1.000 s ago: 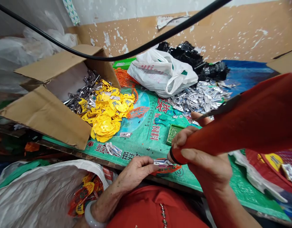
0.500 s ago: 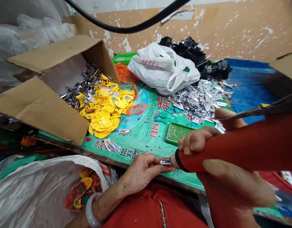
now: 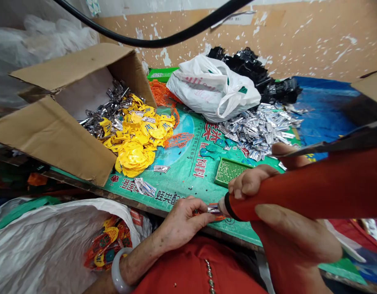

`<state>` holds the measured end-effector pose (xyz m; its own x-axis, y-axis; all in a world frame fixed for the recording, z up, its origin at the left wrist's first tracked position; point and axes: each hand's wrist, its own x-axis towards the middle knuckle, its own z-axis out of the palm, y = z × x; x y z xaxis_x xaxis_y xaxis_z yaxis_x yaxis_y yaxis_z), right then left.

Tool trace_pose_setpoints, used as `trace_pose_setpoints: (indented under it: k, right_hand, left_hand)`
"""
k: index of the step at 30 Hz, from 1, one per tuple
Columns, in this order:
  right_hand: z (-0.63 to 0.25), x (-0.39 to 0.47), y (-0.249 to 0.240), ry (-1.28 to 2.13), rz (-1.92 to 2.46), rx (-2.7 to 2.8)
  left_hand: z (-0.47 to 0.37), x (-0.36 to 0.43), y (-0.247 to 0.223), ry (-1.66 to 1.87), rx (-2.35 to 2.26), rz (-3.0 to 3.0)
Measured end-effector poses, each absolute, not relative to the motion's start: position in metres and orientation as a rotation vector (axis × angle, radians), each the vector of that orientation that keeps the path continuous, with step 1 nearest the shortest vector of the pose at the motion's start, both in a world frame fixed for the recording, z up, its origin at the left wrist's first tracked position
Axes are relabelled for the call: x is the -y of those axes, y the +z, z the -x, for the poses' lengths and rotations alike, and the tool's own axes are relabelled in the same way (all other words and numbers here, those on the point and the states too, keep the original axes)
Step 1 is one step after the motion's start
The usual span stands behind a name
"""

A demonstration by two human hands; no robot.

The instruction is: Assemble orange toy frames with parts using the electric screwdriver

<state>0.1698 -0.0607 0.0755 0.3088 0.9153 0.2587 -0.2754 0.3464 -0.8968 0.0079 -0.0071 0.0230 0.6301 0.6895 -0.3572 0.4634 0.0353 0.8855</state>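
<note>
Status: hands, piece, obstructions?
Left hand pinching orange piece, silver strip there too. Right hand gripping red tool, its end at strip. Green tray beyond, not between hands.

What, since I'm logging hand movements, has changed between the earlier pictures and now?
In the right hand, the red tool has swung down in view from an upward slant to nearly level; more of the green tray shows. Nothing was visibly picked up or let go: the left hand still holds the orange piece. The cardboard box, yellow pile and white bag stayed put.
</note>
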Motion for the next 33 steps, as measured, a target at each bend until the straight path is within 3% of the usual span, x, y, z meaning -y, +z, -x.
trace_pose_setpoints:
  k: [33]
  right_hand:
    - [-0.156,0.062,0.073,0.842,0.872,0.906]
  left_hand:
    - [-0.005,0.006,0.021,0.269,-0.928,-1.695]
